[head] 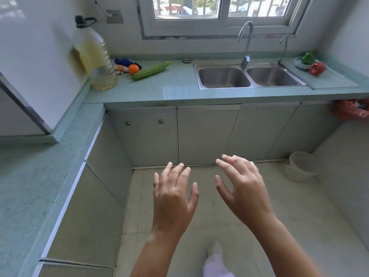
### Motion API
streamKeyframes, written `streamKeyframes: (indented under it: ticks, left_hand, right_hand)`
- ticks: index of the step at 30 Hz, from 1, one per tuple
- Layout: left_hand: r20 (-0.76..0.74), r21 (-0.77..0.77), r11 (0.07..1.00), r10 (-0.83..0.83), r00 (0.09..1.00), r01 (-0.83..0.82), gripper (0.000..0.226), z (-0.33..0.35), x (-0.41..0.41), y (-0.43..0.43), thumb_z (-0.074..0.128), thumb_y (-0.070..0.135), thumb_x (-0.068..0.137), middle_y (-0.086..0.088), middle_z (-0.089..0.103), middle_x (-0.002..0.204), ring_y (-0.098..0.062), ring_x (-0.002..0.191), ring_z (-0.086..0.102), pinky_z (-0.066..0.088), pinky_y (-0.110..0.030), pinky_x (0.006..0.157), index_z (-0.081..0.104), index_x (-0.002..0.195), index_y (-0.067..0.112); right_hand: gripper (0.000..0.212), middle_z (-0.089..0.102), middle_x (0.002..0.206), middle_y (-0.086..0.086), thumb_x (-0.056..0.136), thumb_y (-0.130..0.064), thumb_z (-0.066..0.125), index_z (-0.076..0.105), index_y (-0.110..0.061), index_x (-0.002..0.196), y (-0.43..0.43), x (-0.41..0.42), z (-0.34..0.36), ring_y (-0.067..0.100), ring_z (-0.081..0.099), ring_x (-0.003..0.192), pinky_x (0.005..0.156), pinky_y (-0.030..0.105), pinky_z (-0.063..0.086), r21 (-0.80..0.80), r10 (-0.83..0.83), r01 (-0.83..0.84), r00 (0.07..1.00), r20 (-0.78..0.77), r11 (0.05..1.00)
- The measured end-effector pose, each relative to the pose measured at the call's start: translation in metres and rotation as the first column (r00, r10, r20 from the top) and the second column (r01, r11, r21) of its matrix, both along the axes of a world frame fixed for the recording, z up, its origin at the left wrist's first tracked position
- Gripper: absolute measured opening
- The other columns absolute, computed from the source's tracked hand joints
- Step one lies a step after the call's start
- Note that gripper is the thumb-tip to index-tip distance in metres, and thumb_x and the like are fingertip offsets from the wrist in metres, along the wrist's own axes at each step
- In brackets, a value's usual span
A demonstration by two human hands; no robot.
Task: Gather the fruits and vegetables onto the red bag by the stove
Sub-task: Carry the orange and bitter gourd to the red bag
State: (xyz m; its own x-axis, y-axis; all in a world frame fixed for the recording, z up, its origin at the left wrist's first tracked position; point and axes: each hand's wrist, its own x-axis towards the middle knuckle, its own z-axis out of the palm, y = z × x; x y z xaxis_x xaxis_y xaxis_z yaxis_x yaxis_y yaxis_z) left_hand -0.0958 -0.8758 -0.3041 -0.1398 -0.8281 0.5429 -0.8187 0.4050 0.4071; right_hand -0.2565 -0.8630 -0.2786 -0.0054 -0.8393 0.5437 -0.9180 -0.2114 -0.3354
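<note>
Both hands are hovering low over the pale tiled floor, side by side but not touching. The left hand (173,194) is spreading its fingers loosely and the right hand (243,186) is doing the same with a slight curl. Neither is holding anything.

Up on the smooth, speckled green countertop (175,84), four pieces of produce are waiting in two pairs. At the left, one long, ridged green cucumber (150,70) is lying at a slant. One round, glossy orange (133,69) is sitting just beside its lower end, against a bunched blue cloth (123,61). At the far right, one blocky green pepper (308,57) is resting in a shallow pale bowl (298,63). One shiny red pepper (317,68) is lying just beside that bowl, on a flat translucent board (335,80).

Between the pairs, a stainless steel sink (251,85) is showing two rounded basins. Two curved metal taps are rising behind it, a tall one (245,41) and a thin one (283,47).

One big clear plastic bottle (99,60) of yellow oil is standing in the left corner, blurred. Below the counter, the flat grey cabinet doors are showing two small round knobs (127,123). A crumpled red plastic bag (349,111) is hanging under the counter's right end, and one white plastic tub (299,166) is sitting on the floor beneath it.
</note>
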Motion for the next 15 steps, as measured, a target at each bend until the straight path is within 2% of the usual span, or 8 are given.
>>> streamKeyframes:
  ticks: [6,15]
  left_hand:
    - [0.002,0.006,0.997,0.083,0.997,-0.083,0.04,-0.009,-0.026,-0.1,0.046,0.032,0.081,-0.007,0.064,0.114,-0.027,0.117,0.047,0.022,-0.053,0.099,0.065,0.107,0.009]
    - [0.035,-0.023,0.989,0.147,0.988,-0.147,0.04,0.026,-0.083,-0.255,0.045,0.032,0.082,-0.007,0.063,0.115,-0.03,0.116,0.052,0.023,-0.052,0.099,0.065,0.109,0.009]
  right_hand:
    - [0.038,0.066,0.109,0.009,0.08,-0.032,0.046,0.065,-0.01,0.105,-0.113,-0.029,-0.004,0.032,0.059,0.103,0.084,0.056,0.047,-0.015,0.048,-0.047,0.999,0.018,0.999]
    - [0.039,0.066,0.109,0.009,0.08,-0.033,0.045,0.065,-0.01,0.105,-0.279,-0.091,0.017,0.032,0.059,0.101,0.084,0.055,0.048,-0.046,0.131,-0.13,0.991,0.032,0.99]
